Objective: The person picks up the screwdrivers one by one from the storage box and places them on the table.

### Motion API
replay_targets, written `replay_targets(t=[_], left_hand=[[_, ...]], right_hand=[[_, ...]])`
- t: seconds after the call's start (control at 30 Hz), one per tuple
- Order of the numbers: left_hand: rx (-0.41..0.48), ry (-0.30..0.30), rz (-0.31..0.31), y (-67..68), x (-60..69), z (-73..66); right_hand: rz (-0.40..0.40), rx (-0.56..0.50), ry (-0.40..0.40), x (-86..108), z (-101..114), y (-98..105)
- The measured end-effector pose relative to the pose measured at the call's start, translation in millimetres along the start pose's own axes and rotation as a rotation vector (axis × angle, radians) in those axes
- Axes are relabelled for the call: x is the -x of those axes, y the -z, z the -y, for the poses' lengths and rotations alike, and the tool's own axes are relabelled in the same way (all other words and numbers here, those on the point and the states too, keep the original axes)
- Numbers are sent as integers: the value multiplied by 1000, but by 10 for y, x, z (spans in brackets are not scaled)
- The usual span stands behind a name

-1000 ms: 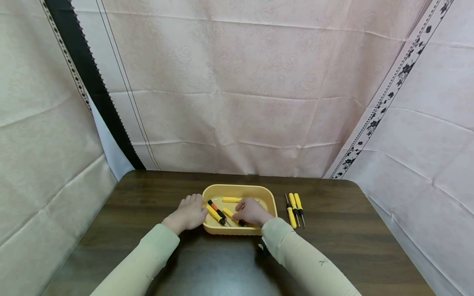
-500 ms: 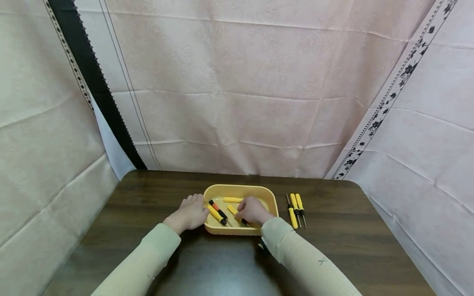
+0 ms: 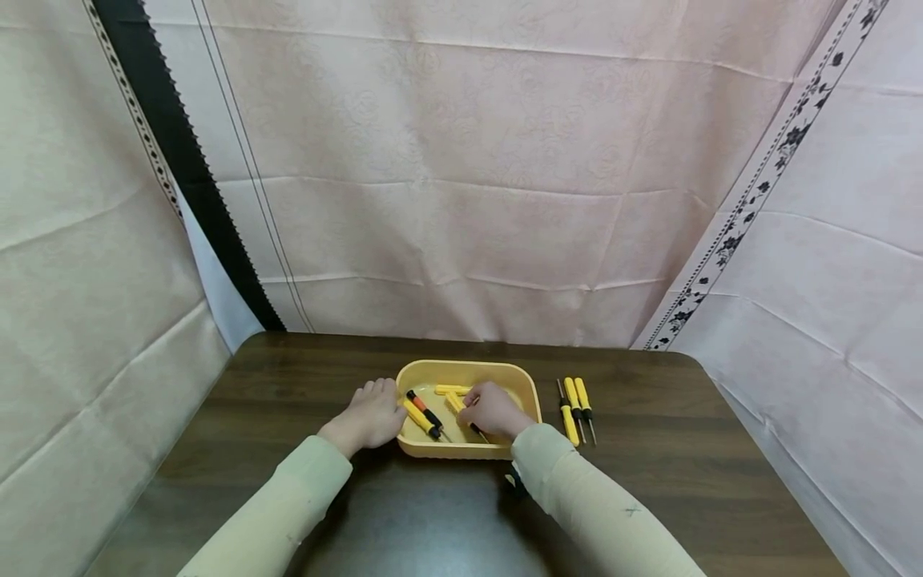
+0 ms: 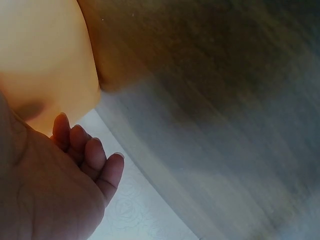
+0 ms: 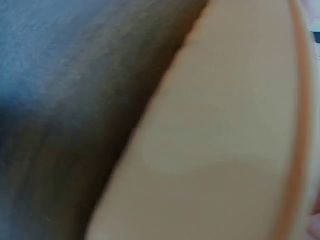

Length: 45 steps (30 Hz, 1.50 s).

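Note:
In the head view my right hand (image 3: 496,410) is inside a yellow plastic tray (image 3: 472,451), its fingertips pinching a yellow-handled screwdriver (image 3: 453,400) that lies slanted, its black collar toward the near wall. My left hand (image 3: 371,414) rests at the tray's left end; in the left wrist view its fingers (image 4: 95,155) are loosely bent beside the tray wall (image 4: 45,55). Also in the tray are an orange-and-black screwdriver (image 3: 425,409) and a yellow screwdriver (image 3: 418,417) at the left, plus another yellow-handled tool (image 3: 449,389) at the back, partly hidden by my right hand.
Right of the tray, several yellow-and-black screwdrivers (image 3: 575,409) lie side by side on the dark wooden table (image 3: 663,473). Pale cloth (image 3: 461,200) hangs behind and at both sides. In the right wrist view the tray wall (image 5: 215,135) fills much of the frame.
The pinched screwdriver has shifted toward the back of the tray, its handle now near the back tool. My right hand has moved only slightly; the left hand stays at the tray's end.

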<state>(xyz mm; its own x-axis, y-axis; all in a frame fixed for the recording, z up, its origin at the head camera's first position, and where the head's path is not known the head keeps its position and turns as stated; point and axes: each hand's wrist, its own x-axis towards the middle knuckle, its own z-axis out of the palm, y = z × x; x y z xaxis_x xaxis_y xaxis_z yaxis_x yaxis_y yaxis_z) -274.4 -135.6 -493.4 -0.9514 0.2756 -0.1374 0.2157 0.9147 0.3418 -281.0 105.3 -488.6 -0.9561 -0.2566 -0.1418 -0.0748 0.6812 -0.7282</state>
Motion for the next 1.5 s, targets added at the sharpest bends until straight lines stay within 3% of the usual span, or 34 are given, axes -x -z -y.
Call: replay_targets(t=[0.23,0.43,0.67,0.93,1.2,1.5], left_hand=[[-2,-10,4,4,18,-7],[-8,-17,-13,-6,9,-7],[-8,-14,2,14,21,-11],[-5,-11,-1,11,18,-17],[-12,-7,15,14,5,-10],[-7,-8,24,-5,-8,2]], right_hand=[[51,-299,-2,96,65,401],[12,-441,-66,197,-113,820],[-41,-453,-105,342,-399,1177],[-74,-489,-161,449,-827,1421],[-120,-535,-260,519,-1220,1565],[-178,-422,-380,519,-1450,1561]])
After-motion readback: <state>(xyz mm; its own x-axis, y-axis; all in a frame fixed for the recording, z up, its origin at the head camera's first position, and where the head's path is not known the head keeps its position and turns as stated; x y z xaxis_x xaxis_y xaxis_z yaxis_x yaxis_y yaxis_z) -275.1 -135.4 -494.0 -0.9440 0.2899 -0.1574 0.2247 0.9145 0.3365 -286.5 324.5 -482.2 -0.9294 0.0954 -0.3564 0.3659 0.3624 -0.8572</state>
